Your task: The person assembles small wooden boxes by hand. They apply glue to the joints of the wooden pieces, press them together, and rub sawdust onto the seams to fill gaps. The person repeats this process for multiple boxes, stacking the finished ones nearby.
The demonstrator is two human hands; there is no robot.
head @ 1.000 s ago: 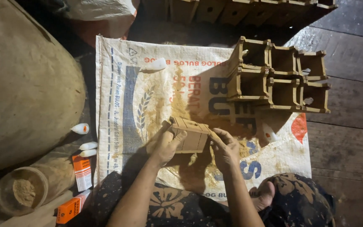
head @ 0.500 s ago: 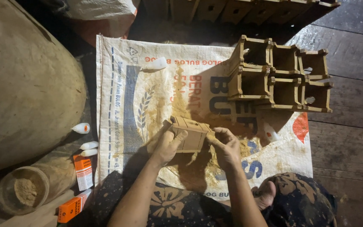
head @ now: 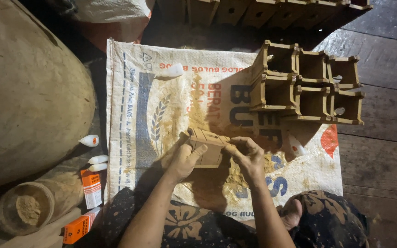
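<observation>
wooden box [head: 206, 148] | gripped between left hand [head: 183, 161], right hand [head: 249, 156]

Single head cam, looking almost straight down from above the seated person, fairly close. Forearms enter from 6 o'clock, hands near frame centre over the woven sack [head: 161, 110]. Wooden box stack [head: 306, 82] at 1–2 o'clock, big round sack [head: 24, 92] at 9–10. No second view.
</observation>
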